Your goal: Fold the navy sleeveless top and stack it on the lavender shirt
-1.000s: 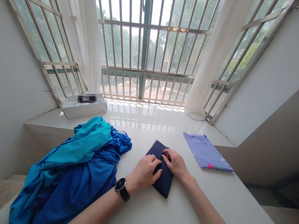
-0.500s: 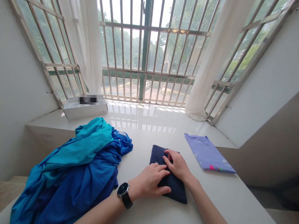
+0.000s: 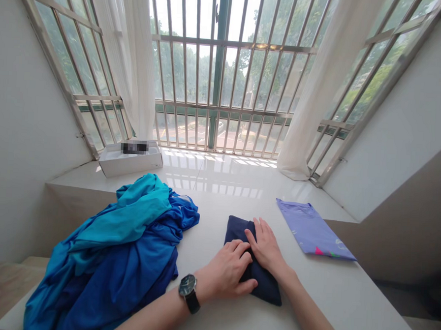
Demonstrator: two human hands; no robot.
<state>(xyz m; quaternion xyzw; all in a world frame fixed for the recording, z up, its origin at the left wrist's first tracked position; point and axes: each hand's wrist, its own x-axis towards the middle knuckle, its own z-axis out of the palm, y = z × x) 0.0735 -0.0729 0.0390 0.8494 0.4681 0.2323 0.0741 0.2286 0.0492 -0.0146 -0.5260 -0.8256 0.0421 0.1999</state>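
Observation:
A folded navy cloth (image 3: 238,229) lies on the white table (image 3: 217,219) in front of me. My left hand (image 3: 227,272), with a black watch on its wrist, rests flat on the cloth's near left part, fingers stretched out. My right hand (image 3: 267,246) lies flat on the cloth's right side, fingers extended and close together, pointing away from me. Both hands press down on the cloth and hold nothing.
A heap of blue and teal garments (image 3: 120,248) covers the table's left side. A folded lilac shirt (image 3: 313,231) lies at the right. A white box (image 3: 130,158) sits on the sill by the barred window, with white curtains (image 3: 313,91) on both sides.
The navy cloth has turned and shifted right. Both hands moved with it and now lie flatter, with the right hand's fingers stretched forward over it.

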